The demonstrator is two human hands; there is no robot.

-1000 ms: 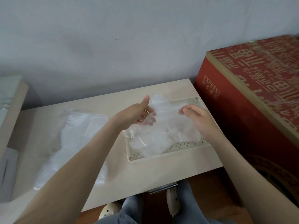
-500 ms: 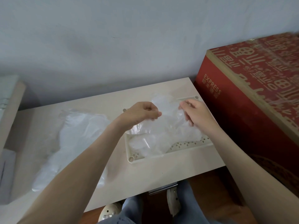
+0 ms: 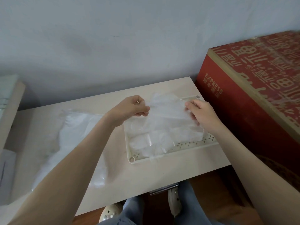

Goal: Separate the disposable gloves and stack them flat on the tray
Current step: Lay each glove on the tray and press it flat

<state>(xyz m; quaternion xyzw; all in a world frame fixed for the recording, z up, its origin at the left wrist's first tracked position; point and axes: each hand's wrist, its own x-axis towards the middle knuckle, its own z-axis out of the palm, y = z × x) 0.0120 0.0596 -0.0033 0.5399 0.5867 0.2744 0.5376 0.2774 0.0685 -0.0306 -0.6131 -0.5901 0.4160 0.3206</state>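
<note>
Your left hand (image 3: 129,111) is curled up and pinching the left edge of a clear glove (image 3: 167,111). Your right hand (image 3: 203,114) has the other edge, fingers bent and gripping the plastic. The glove hangs stretched between the two hands, up off the far half of the tray (image 3: 186,151), and its lower part drapes toward the gloves already lying there.

That stack (image 3: 155,143) sits pretty flat in the cream tray, mostly toward the near-left side, with the perforated floor showing along the near-right edge. The tray's at the right end of the pale table (image 3: 146,176).

Over on the left of the table, under your left forearm, is the loose heap of unsorted gloves (image 3: 73,135), well apart from the tray. It's all see-through plastic, so I honestly can't tell how many are in either pile.

The red EXPRESS box (image 3: 251,95) stands right next to the table's right end. Your jeans (image 3: 134,208) and a white shoe (image 3: 110,211) show below the table edge.
</note>
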